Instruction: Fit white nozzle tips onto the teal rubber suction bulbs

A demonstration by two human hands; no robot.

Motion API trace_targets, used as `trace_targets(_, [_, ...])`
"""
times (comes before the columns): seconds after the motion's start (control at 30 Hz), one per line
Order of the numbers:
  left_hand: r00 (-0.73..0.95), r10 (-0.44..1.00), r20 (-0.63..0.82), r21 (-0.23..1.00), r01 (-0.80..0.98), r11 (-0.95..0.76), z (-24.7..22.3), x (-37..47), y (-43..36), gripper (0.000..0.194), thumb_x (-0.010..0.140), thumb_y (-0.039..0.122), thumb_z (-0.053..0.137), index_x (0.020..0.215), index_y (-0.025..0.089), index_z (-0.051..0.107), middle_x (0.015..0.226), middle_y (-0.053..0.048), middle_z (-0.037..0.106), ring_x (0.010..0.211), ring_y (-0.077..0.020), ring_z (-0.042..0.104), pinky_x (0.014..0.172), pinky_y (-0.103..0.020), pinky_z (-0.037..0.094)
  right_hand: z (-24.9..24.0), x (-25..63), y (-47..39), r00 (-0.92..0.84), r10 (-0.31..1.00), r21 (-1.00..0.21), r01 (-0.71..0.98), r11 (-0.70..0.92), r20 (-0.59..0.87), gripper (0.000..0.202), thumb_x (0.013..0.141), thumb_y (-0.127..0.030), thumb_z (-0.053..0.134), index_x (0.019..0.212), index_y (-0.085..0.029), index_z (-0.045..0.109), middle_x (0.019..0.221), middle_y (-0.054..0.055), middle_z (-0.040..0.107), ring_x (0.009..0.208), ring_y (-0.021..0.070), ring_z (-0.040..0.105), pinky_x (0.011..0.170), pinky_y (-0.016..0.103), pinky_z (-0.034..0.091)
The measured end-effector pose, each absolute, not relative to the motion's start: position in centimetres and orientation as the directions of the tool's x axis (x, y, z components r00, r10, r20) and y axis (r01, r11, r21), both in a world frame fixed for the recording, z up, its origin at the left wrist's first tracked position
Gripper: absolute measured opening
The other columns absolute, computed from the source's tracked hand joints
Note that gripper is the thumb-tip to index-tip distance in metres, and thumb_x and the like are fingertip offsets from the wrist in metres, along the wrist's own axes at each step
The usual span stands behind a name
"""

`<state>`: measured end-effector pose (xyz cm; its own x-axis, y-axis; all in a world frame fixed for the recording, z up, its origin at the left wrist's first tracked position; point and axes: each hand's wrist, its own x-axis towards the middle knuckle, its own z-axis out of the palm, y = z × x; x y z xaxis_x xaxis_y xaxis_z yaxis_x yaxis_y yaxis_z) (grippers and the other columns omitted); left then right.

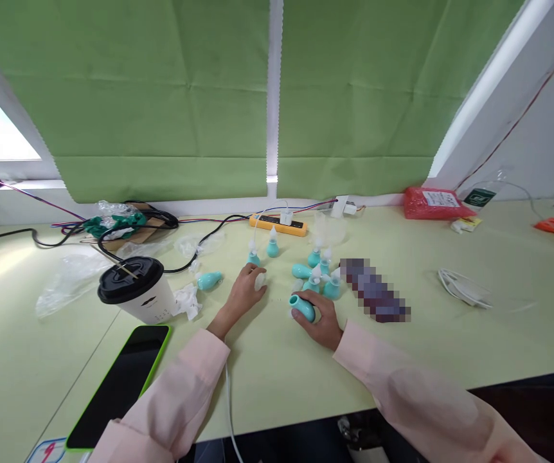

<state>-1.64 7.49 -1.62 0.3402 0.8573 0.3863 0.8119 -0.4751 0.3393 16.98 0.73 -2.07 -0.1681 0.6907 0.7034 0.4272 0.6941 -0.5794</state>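
My right hand (322, 321) is closed round a teal bulb (303, 308) whose round open end faces up and to the left. My left hand (248, 289) is closed on a small translucent white piece (260, 280) at its fingertips. Just beyond my left hand stands a teal bulb with a clear tip (253, 257), and another (272, 247) stands behind it. Several more teal bulbs with clear tips (331, 287) are grouped beyond my right hand, one of them lying on its side (301, 271). A lone teal bulb (209, 280) lies left of my left hand.
A lidded paper cup (149, 299), crumpled tissue (188, 301) and a green-edged phone (123, 382) are at the left. An orange power strip (278, 225) lies at the back. To the right are a pixelated object (374, 290), a white cable (463, 289) and a red package (436, 204).
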Motion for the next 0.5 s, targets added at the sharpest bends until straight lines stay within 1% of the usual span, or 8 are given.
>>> trace_targets(0.1, [0.304, 0.876, 0.375, 0.357, 0.824, -0.439, -1.6, -1.5, 7.4, 0.032, 0.068, 0.019, 0.051, 0.099, 0.014, 0.053, 0.092, -0.01, 0.057, 0.089, -0.0244, 0.049, 0.074, -0.036, 0.041, -1.9, 16.9, 0.7, -0.198, 0.681, -0.571, 0.411, 0.711, 0.705, 0.023, 0.068, -0.02, 0.056, 0.091, -0.021, 0.052, 0.081, 0.004, 0.06, 0.072, 0.0162, 0.056, 0.066, 0.03, 0.045])
trace_targets(0.17, [0.312, 0.872, 0.376, 0.36, 0.818, -0.448, -1.2, -1.2, 7.1, 0.032, 0.069, 0.015, 0.048, 0.1, 0.016, 0.053, 0.089, -0.008, 0.058, 0.089, -0.0235, 0.05, 0.075, -0.037, 0.041, -1.7, 16.9, 0.6, -0.216, 0.678, -0.568, 0.405, 0.717, 0.702, 0.025, 0.068, -0.019, 0.056, 0.092, -0.021, 0.052, 0.08, 0.004, 0.06, 0.072, 0.0163, 0.055, 0.066, 0.03, 0.045])
trace_targets(0.2, [0.315, 0.866, 0.389, 0.384, 0.799, -0.463, -0.9, -1.1, 6.8, 0.034, 0.07, 0.013, 0.046, 0.103, 0.017, 0.051, 0.09, -0.007, 0.058, 0.09, -0.0221, 0.049, 0.076, -0.036, 0.041, -1.6, 17.0, 0.5, -0.224, 0.68, -0.568, 0.405, 0.716, 0.698, 0.026, 0.068, -0.018, 0.055, 0.093, -0.021, 0.052, 0.081, 0.004, 0.059, 0.073, 0.0164, 0.054, 0.066, 0.031, 0.045])
trace_targets(0.27, [0.307, 0.854, 0.421, 0.5, 0.707, -0.5, 0.0, -0.9, 6.1, 0.039, 0.07, 0.012, 0.046, 0.108, 0.019, 0.047, 0.094, -0.005, 0.057, 0.093, -0.019, 0.048, 0.08, -0.034, 0.04, -1.3, 17.0, 0.5, -0.232, 0.688, -0.571, 0.412, 0.71, 0.688, 0.027, 0.069, -0.019, 0.055, 0.096, -0.021, 0.052, 0.082, 0.004, 0.057, 0.076, 0.0171, 0.053, 0.069, 0.032, 0.045])
trace_targets(0.33, [0.3, 0.867, 0.397, 0.69, 0.525, -0.498, 0.9, -0.8, 5.1, 0.034, 0.071, 0.016, 0.048, 0.105, 0.02, 0.047, 0.097, -0.005, 0.056, 0.093, -0.0175, 0.049, 0.08, -0.033, 0.041, -1.2, 17.0, 0.4, -0.225, 0.696, -0.58, 0.413, 0.702, 0.682, 0.028, 0.07, -0.019, 0.054, 0.098, -0.021, 0.051, 0.084, 0.005, 0.055, 0.08, 0.0178, 0.052, 0.071, 0.033, 0.044])
trace_targets(0.4, [0.358, 0.89, 0.281, 0.864, 0.31, -0.398, 1.5, -1.0, 4.2, 0.026, 0.072, 0.022, 0.049, 0.098, 0.018, 0.05, 0.096, -0.006, 0.055, 0.089, -0.0173, 0.051, 0.075, -0.032, 0.045, -1.1, 17.0, 0.4, -0.214, 0.702, -0.592, 0.405, 0.697, 0.679, 0.028, 0.071, -0.019, 0.053, 0.099, -0.02, 0.051, 0.086, 0.006, 0.052, 0.082, 0.018, 0.051, 0.071, 0.033, 0.044])
trace_targets(0.43, [0.408, 0.888, 0.212, 0.923, 0.216, -0.319, 1.7, -1.1, 3.8, 0.025, 0.072, 0.024, 0.05, 0.095, 0.016, 0.051, 0.093, -0.007, 0.056, 0.085, -0.0169, 0.053, 0.071, -0.032, 0.046, -1.0, 17.0, 0.4, -0.211, 0.704, -0.596, 0.402, 0.695, 0.678, 0.028, 0.071, -0.019, 0.053, 0.098, -0.02, 0.051, 0.086, 0.007, 0.051, 0.082, 0.0181, 0.05, 0.071, 0.033, 0.044])
trace_targets(0.5, [0.493, 0.864, 0.099, 0.983, 0.086, -0.162, 1.9, -1.5, 3.3, 0.027, 0.073, 0.029, 0.049, 0.095, 0.013, 0.051, 0.084, -0.007, 0.056, 0.072, -0.0147, 0.055, 0.064, -0.031, 0.047, -1.1, 16.8, 0.3, -0.218, 0.702, -0.591, 0.407, 0.697, 0.678, 0.027, 0.07, -0.019, 0.053, 0.097, -0.02, 0.05, 0.087, 0.007, 0.051, 0.084, 0.0184, 0.05, 0.072, 0.034, 0.044])
